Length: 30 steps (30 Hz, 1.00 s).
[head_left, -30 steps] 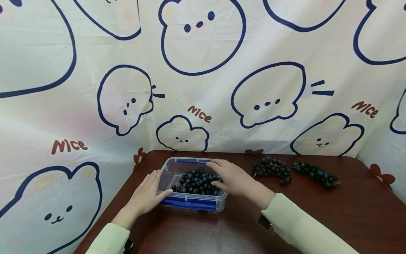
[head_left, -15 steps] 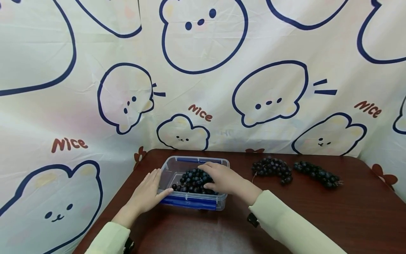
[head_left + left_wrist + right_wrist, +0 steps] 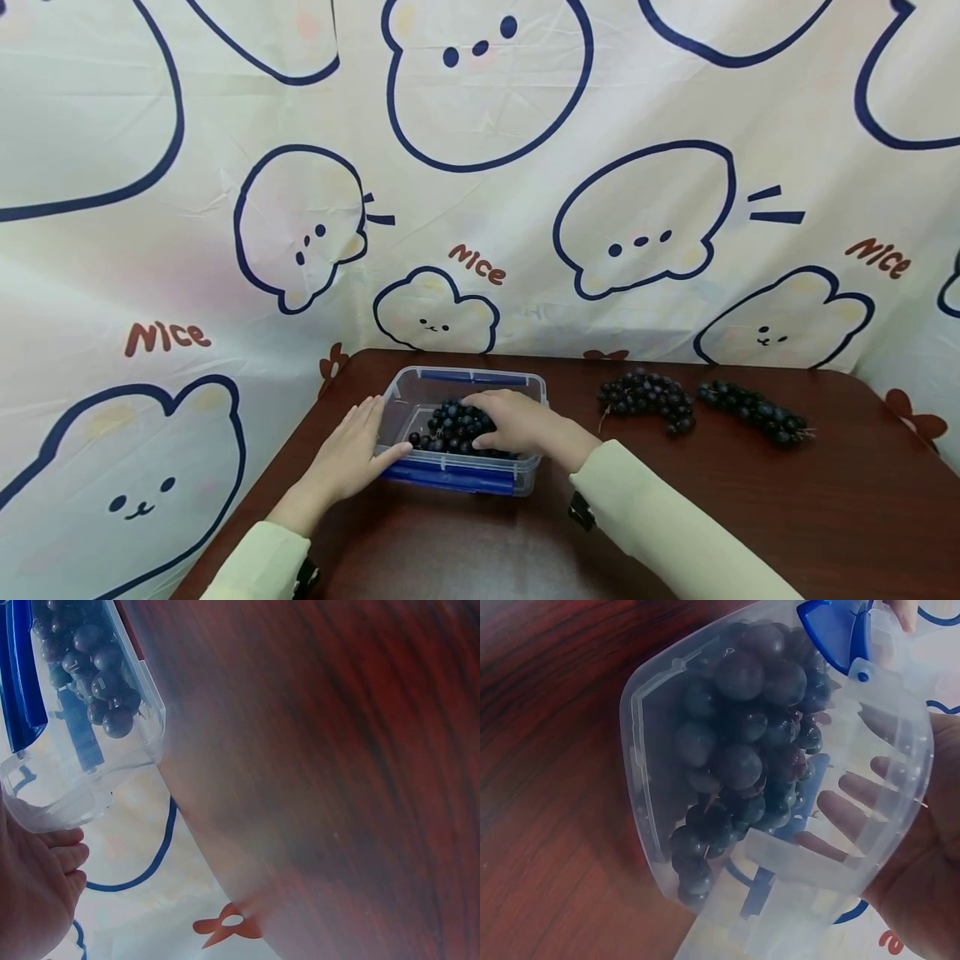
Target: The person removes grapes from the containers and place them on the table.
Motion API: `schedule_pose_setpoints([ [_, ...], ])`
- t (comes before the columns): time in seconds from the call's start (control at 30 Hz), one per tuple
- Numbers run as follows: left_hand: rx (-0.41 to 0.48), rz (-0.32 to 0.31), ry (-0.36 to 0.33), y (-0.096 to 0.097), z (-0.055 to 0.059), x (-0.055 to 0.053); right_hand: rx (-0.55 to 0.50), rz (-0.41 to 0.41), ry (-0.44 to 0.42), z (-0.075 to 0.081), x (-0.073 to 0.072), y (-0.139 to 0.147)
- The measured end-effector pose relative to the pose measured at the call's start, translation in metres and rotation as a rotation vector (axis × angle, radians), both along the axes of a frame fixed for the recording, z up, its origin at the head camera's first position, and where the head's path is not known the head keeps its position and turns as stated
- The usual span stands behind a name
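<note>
A clear plastic food container [image 3: 450, 477] with blue side clips stands lidless near the table's left side. Inside lies a bunch of dark grapes [image 3: 450, 423], seen through the wall as grapes [image 3: 739, 750] in the right wrist view. My left hand [image 3: 348, 454] rests along the container's left side, fingers straight, thumb at the front rim. My right hand [image 3: 517, 423] reaches over the right rim onto the grapes and hides part of them. Through the wall, the right hand's fingers [image 3: 844, 814] look extended, beside the bunch.
Two more bunches of dark grapes lie to the right, a curved bunch [image 3: 647, 402] and a longer bunch [image 3: 753, 412]. They rest on the dark brown wooden table [image 3: 750, 500]. Behind hangs a white cloth [image 3: 525, 200] printed with cartoon bears.
My right hand has moved left and lower, from the container's right rim onto the grapes inside. My left hand has stayed at the left side.
</note>
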<state>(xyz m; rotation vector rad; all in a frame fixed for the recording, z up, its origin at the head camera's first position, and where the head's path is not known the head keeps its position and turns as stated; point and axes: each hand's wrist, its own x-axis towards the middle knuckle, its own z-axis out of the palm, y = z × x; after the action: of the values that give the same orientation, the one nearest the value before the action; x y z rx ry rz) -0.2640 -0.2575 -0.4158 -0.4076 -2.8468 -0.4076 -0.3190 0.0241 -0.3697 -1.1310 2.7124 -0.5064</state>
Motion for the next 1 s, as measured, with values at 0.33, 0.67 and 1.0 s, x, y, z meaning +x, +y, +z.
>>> schedule_pose_setpoints([
  [0.33, -0.004, 0.004, 0.002, -0.001, -0.001, -0.002, 0.052, 0.033, -0.048, -0.002, -0.006, -0.012],
  [0.67, -0.006, 0.003, -0.003, 0.0, -0.001, -0.001, 0.145, 0.047, -0.019, -0.002, -0.004, -0.023],
  [1.0, -0.005, 0.003, 0.007, 0.0, -0.001, -0.001, 0.169, 0.025, -0.017, -0.005, -0.003, -0.029],
])
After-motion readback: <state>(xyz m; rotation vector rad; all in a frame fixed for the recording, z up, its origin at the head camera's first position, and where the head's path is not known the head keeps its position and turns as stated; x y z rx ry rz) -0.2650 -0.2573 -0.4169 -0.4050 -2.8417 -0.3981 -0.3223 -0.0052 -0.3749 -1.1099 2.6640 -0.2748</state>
